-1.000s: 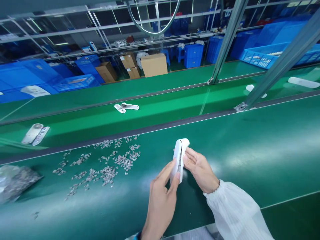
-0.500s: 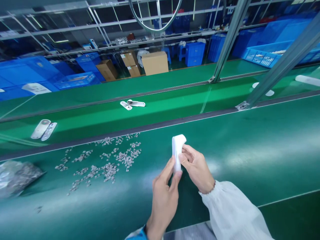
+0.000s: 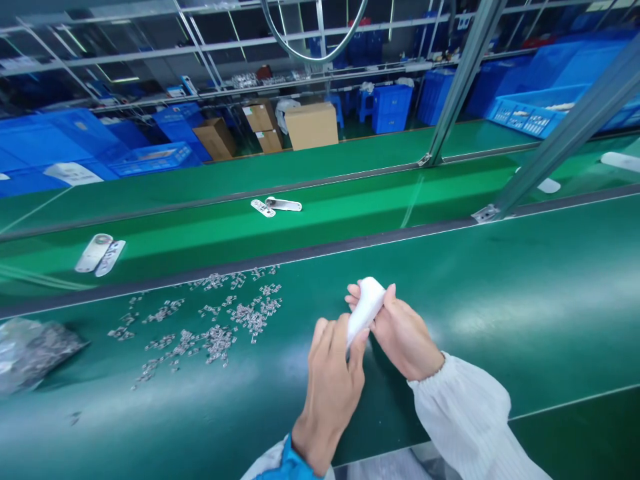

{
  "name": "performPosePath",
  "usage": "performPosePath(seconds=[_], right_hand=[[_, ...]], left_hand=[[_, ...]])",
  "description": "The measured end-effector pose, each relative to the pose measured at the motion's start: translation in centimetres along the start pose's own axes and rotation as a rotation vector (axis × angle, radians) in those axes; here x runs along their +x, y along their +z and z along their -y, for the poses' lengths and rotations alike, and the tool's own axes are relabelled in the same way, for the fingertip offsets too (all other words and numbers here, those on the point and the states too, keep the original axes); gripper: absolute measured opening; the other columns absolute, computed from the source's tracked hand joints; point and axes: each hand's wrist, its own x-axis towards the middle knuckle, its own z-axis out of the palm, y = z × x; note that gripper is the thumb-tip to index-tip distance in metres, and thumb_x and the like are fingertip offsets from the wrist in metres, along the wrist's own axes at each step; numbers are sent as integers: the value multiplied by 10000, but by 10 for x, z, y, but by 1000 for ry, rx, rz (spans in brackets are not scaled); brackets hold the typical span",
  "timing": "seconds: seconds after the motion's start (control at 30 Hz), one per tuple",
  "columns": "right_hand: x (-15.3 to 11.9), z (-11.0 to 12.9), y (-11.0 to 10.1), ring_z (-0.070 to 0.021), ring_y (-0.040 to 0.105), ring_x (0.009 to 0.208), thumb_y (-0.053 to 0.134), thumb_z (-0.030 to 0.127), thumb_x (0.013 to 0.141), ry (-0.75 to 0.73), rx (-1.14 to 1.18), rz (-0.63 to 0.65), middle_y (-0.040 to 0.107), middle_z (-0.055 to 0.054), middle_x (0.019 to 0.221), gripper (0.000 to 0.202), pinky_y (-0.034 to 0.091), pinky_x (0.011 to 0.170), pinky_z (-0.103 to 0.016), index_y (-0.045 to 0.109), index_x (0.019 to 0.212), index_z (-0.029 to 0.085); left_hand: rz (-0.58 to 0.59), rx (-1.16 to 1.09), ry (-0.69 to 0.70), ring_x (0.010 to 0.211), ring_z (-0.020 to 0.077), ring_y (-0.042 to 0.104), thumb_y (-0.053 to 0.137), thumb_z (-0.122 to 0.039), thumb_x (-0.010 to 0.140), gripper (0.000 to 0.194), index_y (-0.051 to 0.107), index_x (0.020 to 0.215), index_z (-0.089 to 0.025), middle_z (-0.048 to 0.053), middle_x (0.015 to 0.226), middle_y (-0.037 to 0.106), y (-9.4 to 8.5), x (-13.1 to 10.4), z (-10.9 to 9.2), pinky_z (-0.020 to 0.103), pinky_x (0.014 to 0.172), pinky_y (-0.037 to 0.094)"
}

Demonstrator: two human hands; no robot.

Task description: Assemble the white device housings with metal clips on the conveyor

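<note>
A smooth white plastic part (image 3: 369, 303) is held up above the green table, tilted with its wider end away from me. My left hand (image 3: 333, 380) grips its lower end between thumb and fingers. Around the upper right side of the part curls my right hand (image 3: 404, 337), its thumb at the edge and its fingertips showing behind on the left. Many small metal clips (image 3: 219, 341) lie scattered on the table left of my hands. Further left is a clear plastic bag (image 3: 37, 353) full of similar small pieces.
Beyond the table edge, a green conveyor belt (image 3: 350, 200) carries white casing pieces (image 3: 94, 253) and a second open pair (image 3: 284, 205). A slanted metal post (image 3: 545, 143) rises at the right. Blue crates and cardboard boxes (image 3: 313, 125) stand behind.
The white part has turned and tilted to the right. My right hand has opened around its back, and my left hand has shifted its grip. The pieces on the belt have moved right.
</note>
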Motion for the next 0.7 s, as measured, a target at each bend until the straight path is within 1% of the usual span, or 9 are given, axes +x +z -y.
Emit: performPosePath(seconds=[0.07,0.13,0.33,0.4,0.47,0.53,0.6,0.63,0.7], right_hand=[[-1,-3,0,-197,635,925,571,555,885,9,109,6,675,-40,992,378,453,993,-391,703,1024,230],[-1,-6,-2,-175,622,856,587,548,877,25,163,20,642,-16,941,348,471,960,-371,693,1001,241],[3,-8,-8,-179,592,892,635,519,856,68,236,84,623,-20,982,338,483,890,-354,673,1033,234],[3,-8,-8,-180,590,896,616,513,873,62,249,99,629,-20,990,336,484,866,-344,677,1054,237],[1,-8,-8,-187,594,933,584,507,898,65,231,87,645,-26,1037,334,479,858,-334,682,1071,239],[-2,-8,-7,-187,606,910,550,519,915,93,176,80,661,-45,1111,366,486,792,-321,684,1100,233],[-6,-7,-8,-155,599,761,527,538,921,132,99,100,668,-70,1172,413,475,678,-303,672,1155,230],[-8,-7,-8,-134,578,690,529,537,920,139,59,109,673,-77,1181,422,464,645,-296,665,1177,232],[-11,-8,-7,-121,577,677,572,512,908,114,-28,103,691,-76,1149,403,474,679,-292,666,1180,230]], left_hand=[[-11,20,118,718,216,520,485,-220,949,153,635,953,-194,72,782,627,0,0,0,343,693,403],[14,-9,155,669,190,494,497,-192,946,123,620,932,-192,55,752,613,0,1,2,318,658,395],[-32,86,132,751,205,492,508,-220,955,155,587,1078,-168,75,861,638,4,-5,9,319,679,395],[-44,57,84,766,211,503,518,-263,950,189,599,1095,-172,80,874,647,3,-7,9,328,694,401],[7,-72,-61,733,204,531,515,-344,949,227,629,1063,-185,72,830,658,-2,-6,7,318,674,408],[160,-327,-347,562,166,510,436,-477,961,378,658,897,-178,41,623,611,-6,-3,3,284,555,385],[338,-675,-662,376,114,366,320,-603,954,571,625,740,-171,-14,411,448,-10,0,0,248,419,282],[395,-845,-774,335,91,294,300,-647,938,613,605,710,-167,-37,370,383,-11,2,-2,234,384,228],[424,-1108,-862,320,60,264,395,-685,892,583,593,746,-157,-53,400,399,-10,6,-3,209,362,185]])
